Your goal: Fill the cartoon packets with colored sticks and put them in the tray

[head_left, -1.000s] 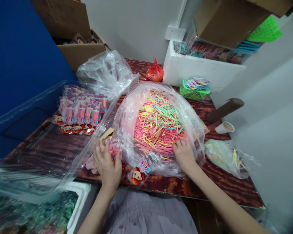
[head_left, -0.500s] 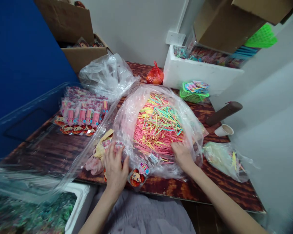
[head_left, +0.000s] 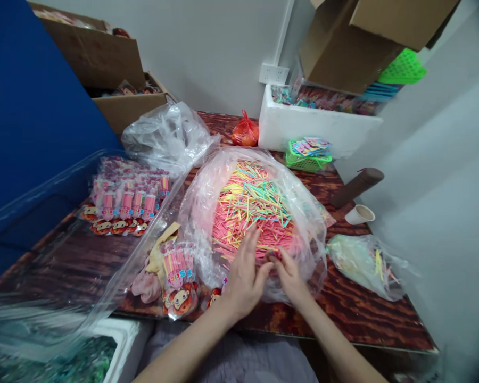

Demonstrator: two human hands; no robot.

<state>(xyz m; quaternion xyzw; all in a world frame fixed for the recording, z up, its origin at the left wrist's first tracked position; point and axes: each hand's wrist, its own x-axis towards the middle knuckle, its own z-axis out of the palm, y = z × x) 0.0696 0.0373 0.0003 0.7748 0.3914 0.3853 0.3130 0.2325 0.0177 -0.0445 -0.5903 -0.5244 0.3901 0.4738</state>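
Note:
A large clear plastic bag [head_left: 195, 213] lies spread open on the table, heaped with thin pink, yellow and green sticks [head_left: 255, 202]. At its front edge my left hand [head_left: 242, 282] is open, fingers stretched out over the sticks and thumb apart. Close beside it my right hand [head_left: 290, 279] is closed, its fingertips pinched round a small bunch of sticks that is mostly hidden. Under my left wrist, a packet with a cartoon face [head_left: 214, 297] is partly covered. Filled stick packets [head_left: 179, 279] lie together to the left.
Rows of filled packets [head_left: 123, 205] lie at the left by a clear tub wall. A crumpled bag [head_left: 167, 138], red bag [head_left: 245, 131], green basket [head_left: 308, 162] and white foam box [head_left: 315, 125] stand behind. At right are a brown bottle [head_left: 357, 187], paper cup [head_left: 360, 214] and another plastic bag [head_left: 367, 263].
My left hand has moved right, from the filled packets to the front of the stick heap. My right hand has drawn back from the heap and turned towards the left hand.

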